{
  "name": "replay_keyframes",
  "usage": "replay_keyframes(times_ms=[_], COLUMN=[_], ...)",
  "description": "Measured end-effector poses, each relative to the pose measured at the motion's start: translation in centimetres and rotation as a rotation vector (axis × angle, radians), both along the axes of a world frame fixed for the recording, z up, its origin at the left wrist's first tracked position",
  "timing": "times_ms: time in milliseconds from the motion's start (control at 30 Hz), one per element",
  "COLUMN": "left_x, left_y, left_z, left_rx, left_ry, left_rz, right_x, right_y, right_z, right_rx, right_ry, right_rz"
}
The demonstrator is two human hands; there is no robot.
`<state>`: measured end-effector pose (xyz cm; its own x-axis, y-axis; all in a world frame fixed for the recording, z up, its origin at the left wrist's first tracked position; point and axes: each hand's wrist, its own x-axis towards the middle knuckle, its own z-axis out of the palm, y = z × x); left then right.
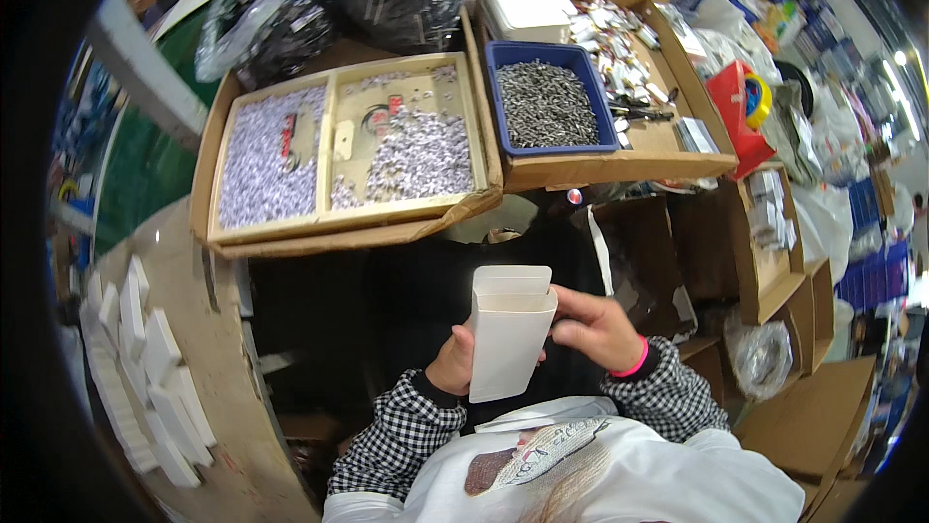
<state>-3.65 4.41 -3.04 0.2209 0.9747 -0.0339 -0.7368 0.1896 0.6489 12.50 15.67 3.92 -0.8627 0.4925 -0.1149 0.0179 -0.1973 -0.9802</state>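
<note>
In the middle, in front of my body, a white cardboard box (510, 354) stands tilted with its top flap raised. My left hand (453, 360) grips it from the left side, thumb on the near edge and some fingers hidden behind it. At the box's upper right corner, the index finger of my right hand (598, 331) touches the edge by the flap. Its thumb sits a little lower, apart from the index finger, and its other fingers are partly hidden. A pink band circles the right wrist.
Ahead lies a divided wooden tray (327, 150) of small whitish pieces. A blue bin (553, 144) of small dark metal parts sits right of it, beside a carton (692, 157) of loose items. White boxes (163, 349) lie on the left table (227, 397). Open cartons (813, 417) crowd the right.
</note>
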Motion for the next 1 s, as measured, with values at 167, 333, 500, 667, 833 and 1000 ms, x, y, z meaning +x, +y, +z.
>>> replay_keyframes(times_ms=[167,333,500,667,833,1000], left_x=[2.6,3.3,2.6,2.7,3.9,3.6], left_y=[-1.4,-1.0,-1.4,-0.1,0.5,-0.5], left_z=[0.1,0.1,0.3,0.9,0.8,-0.2], left_rx=[-0.110,-0.041,-0.278,-0.481,-0.402,-0.319], left_ry=[-0.036,-0.013,0.141,0.249,0.427,0.554], left_rz=[0.003,-0.047,0.045,0.275,0.496,0.473], right_x=[2.6,4.6,5.7,5.0,4.5,4.3], right_y=[-0.6,-0.3,-0.5,0.0,0.5,0.3], right_z=[-1.6,-3.0,-4.5,-5.6,-6.4,-6.4], right_rx=[-0.177,-0.141,-0.030,0.008,-0.073,0.018], right_ry=[-0.005,-0.078,-0.052,-0.128,-0.121,-0.155], right_rz=[0.076,0.011,-0.081,-0.137,-0.233,-0.200])
